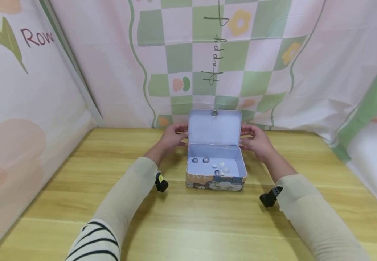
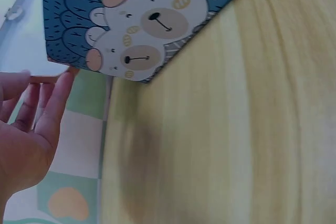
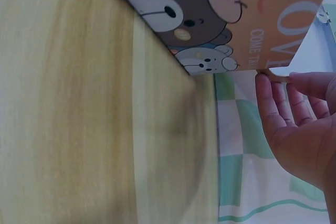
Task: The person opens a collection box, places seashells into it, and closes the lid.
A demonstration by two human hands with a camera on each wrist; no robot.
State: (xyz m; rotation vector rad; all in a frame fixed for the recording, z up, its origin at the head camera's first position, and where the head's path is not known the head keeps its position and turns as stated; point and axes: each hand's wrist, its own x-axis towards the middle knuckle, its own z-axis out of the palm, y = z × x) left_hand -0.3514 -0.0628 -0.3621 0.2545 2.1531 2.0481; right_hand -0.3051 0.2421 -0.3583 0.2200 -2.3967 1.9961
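Observation:
A hinged tin box (image 1: pixel 215 183) with cartoon bears on its outside stands on the wooden table, its lid (image 1: pixel 214 128) raised upright at the back. The lid's pale inside faces me, with a small round metal clasp (image 1: pixel 214 113) at its top edge. My left hand (image 1: pixel 171 137) pinches the lid's left edge, thumb in front and fingers behind. On the opposite side my right hand (image 1: pixel 257 142) pinches the right edge the same way. Several small dark, shiny balls (image 1: pixel 206 160) and whitish pieces (image 1: pixel 225 170) lie on the box's floor.
A checked green and white curtain (image 1: pixel 204 58) hangs right behind the lid, at the table's back edge. Another printed cloth (image 1: pixel 28 108) borders the left side. Wood tabletop (image 1: pixel 191 224) stretches around the box, and a black wrist camera (image 1: pixel 270 197) sits at each sleeve.

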